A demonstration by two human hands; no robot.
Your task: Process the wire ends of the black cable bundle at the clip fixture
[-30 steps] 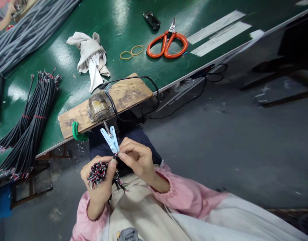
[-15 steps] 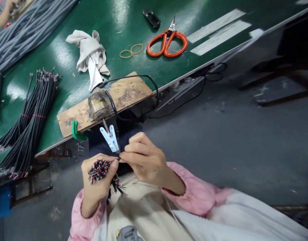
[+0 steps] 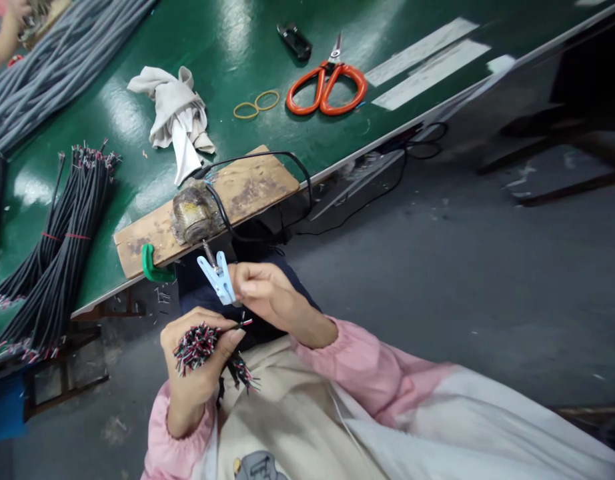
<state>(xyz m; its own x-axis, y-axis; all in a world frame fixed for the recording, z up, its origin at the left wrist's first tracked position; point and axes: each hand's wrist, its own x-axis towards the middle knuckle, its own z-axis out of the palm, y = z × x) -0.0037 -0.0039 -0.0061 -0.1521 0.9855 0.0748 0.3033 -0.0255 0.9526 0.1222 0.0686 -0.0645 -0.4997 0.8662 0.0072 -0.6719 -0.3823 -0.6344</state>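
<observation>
My left hand (image 3: pixel 195 380) is closed around a bundle of black cables (image 3: pixel 197 348), whose red, white and black wire ends fan out. One cable end (image 3: pixel 243 323) sticks out past the thumb and index finger, its thin wires showing. A light blue clothespin (image 3: pixel 218 279) hangs on the metal shaft of a small motor (image 3: pixel 193 212). Just right of the clothespin is my right hand (image 3: pixel 265 293), with curled fingers at its edge, partly behind it. Whatever these fingers pinch, if anything, is hidden.
The motor sits on a wooden board (image 3: pixel 257 180) held by a green clamp (image 3: pixel 151 263). On the green table (image 3: pixel 227 67) are orange-handled scissors (image 3: pixel 327 87), rubber bands (image 3: pixel 256 105), a cloth (image 3: pixel 177 113), tied black cables (image 3: pixel 82 220) and grey cables (image 3: pixel 62 73). Another person's hand (image 3: pixel 10 30) shows top left.
My right hand has left the cable end at my left thumb and moved up to the clothespin. The cable end now shows. My left hand keeps the bundle; the view shifted slightly.
</observation>
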